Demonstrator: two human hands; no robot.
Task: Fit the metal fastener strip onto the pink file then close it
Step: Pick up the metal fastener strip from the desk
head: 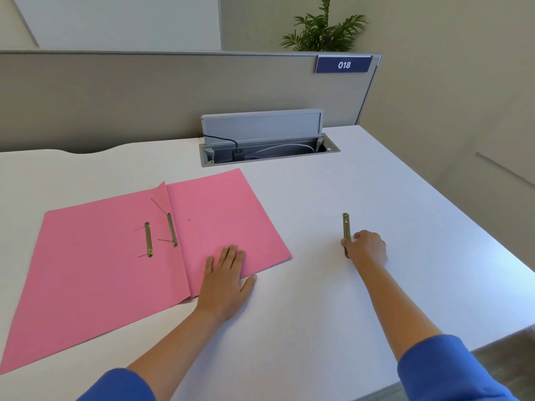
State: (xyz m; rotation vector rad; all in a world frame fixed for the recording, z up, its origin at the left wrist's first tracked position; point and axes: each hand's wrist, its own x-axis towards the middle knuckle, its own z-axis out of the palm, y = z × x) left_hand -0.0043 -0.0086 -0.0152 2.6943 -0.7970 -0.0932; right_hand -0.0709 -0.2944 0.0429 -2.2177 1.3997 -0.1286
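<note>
The pink file (115, 256) lies open and flat on the white desk (318, 299). Near its fold are two brass fastener pieces: one bar (148, 240) on the left leaf and one (172, 230) by the crease, with thin prongs sticking up. My left hand (224, 280) rests flat, fingers spread, on the right leaf's near corner. To the right, a loose brass fastener strip (346, 227) lies on the desk. My right hand (366, 247) is on its near end, fingers curled over it; whether the strip is lifted I cannot tell.
An open cable box (269, 146) with a raised grey lid is set into the desk behind the file. A grey partition (144, 96) with a blue "018" label (343, 65) runs along the back. The desk's right edge (492, 233) drops to the floor.
</note>
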